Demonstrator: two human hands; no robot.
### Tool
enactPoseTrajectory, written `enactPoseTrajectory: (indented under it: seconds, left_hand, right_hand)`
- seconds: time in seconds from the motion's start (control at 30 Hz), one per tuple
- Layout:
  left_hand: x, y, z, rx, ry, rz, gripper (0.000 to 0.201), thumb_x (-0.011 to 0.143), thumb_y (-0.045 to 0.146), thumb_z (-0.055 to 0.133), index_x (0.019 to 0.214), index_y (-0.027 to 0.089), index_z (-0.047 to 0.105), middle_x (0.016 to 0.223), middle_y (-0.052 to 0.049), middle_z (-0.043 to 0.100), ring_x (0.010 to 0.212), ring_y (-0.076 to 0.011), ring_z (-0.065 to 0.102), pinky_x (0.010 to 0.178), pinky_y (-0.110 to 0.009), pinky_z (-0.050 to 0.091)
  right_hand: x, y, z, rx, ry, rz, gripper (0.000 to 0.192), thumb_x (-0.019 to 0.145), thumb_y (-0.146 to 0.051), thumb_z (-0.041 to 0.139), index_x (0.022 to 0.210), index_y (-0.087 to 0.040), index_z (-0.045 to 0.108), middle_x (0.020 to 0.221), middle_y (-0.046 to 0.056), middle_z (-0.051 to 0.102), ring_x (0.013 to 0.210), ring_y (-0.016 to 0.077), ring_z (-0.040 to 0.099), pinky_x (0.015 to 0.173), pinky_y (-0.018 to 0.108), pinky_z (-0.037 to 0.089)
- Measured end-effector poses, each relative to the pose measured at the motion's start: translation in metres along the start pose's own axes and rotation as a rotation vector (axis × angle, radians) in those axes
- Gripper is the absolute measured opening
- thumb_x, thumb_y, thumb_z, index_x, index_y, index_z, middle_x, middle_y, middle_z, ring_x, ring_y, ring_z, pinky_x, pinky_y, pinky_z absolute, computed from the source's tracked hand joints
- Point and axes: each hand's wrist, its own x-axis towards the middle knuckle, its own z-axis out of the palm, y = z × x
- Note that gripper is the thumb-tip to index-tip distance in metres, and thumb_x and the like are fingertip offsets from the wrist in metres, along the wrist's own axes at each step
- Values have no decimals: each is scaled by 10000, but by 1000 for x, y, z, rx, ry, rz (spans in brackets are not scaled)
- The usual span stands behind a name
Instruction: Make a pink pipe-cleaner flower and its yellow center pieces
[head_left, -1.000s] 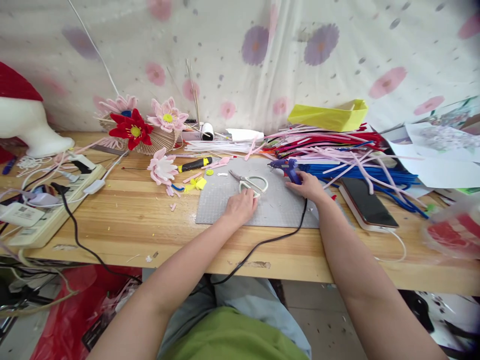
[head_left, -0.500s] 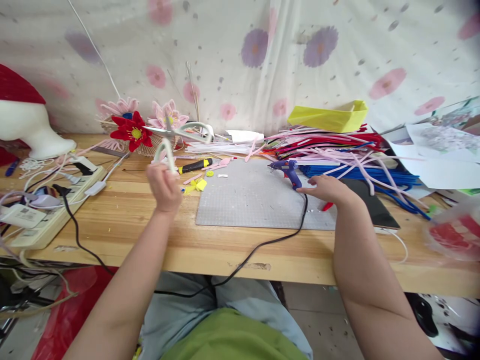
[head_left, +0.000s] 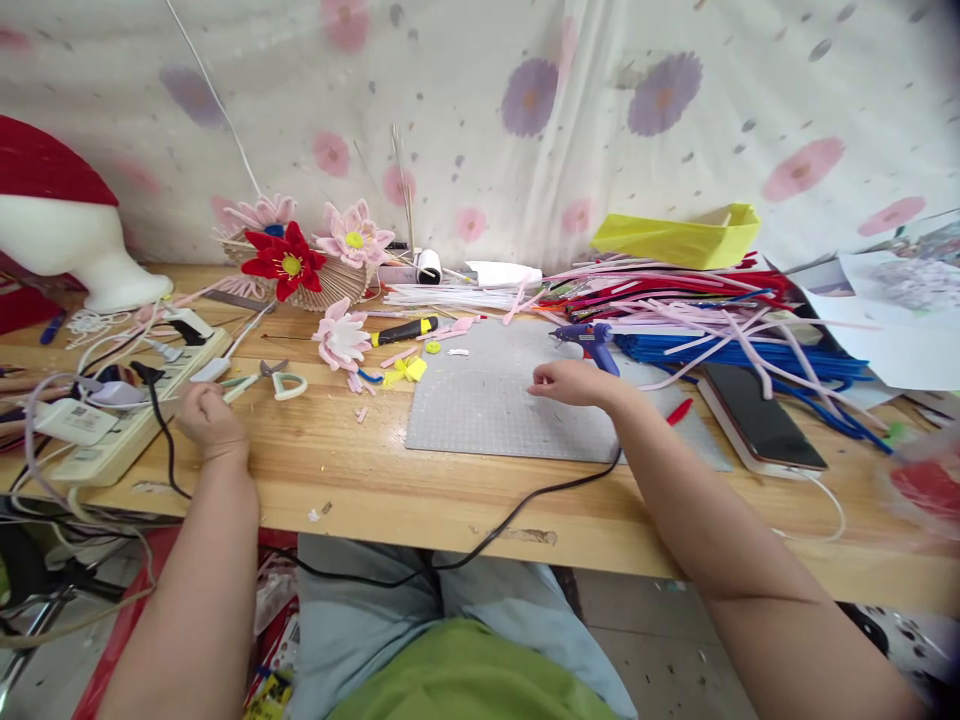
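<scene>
My left hand (head_left: 212,415) is curled closed above the table beside the power strip (head_left: 139,405). Just to its right, scissors (head_left: 274,378) with pale handles lie on the wood, blades parted. Whatever the left fingers might hold is hidden. Over the grey cutting mat (head_left: 480,420), my right hand (head_left: 571,384) has its fingers bent in, and I cannot make out anything in them. Directly behind it lies a purple glue gun (head_left: 589,342), its handle partly covered. A pale pink fuzzy-stem flower (head_left: 342,336) rests left of the mat, near a yellow-black tool (head_left: 405,331) and yellow scraps (head_left: 406,370).
Fuzzy craft stems (head_left: 675,300) are heaped behind the mat, with a yellow wrapper (head_left: 679,238) on top. A phone (head_left: 765,415) lies at the right. Finished flowers (head_left: 289,262) and a white mannequin head (head_left: 90,245) stand at the left back. The glue gun's black cord (head_left: 525,490) crosses the front edge.
My left hand has moved left and down, and the scissors it held now lie on the table. My right hand has shifted left across the glue gun's handle, fingers curling in.
</scene>
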Motion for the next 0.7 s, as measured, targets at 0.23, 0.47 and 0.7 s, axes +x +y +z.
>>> enactPoseTrajectory:
  seconds: [0.23, 0.47, 0.7]
  left_hand:
    - [-9, 15, 20, 129, -302, 62, 121, 594, 165, 433, 478, 195, 452, 585, 14, 531, 702, -165, 489, 710, -296, 405]
    - [-17, 31, 9, 413, -388, -67, 62, 622, 241, 521, 567, 218, 504, 686, 6, 531, 718, -196, 456, 735, -376, 409]
    - [-17, 52, 15, 134, -153, 39, 171, 628, 117, 503, 763, 221, 526, 922, -40, 503, 838, -201, 491, 837, -398, 401]
  right_hand:
    - [63, -40, 30, 357, 320, 49, 178, 783, -302, 487, 826, -180, 610, 793, 30, 632, 678, 133, 525, 588, 235, 339]
    - [100, -58, 47, 448, 487, 97, 184, 763, -331, 533, 879, -222, 626, 931, 29, 599, 843, 156, 538, 724, 273, 390]
    - [106, -57, 50, 444, 489, 133, 176, 792, -319, 492, 830, -209, 624, 971, 39, 603, 870, 181, 540, 739, 298, 395]
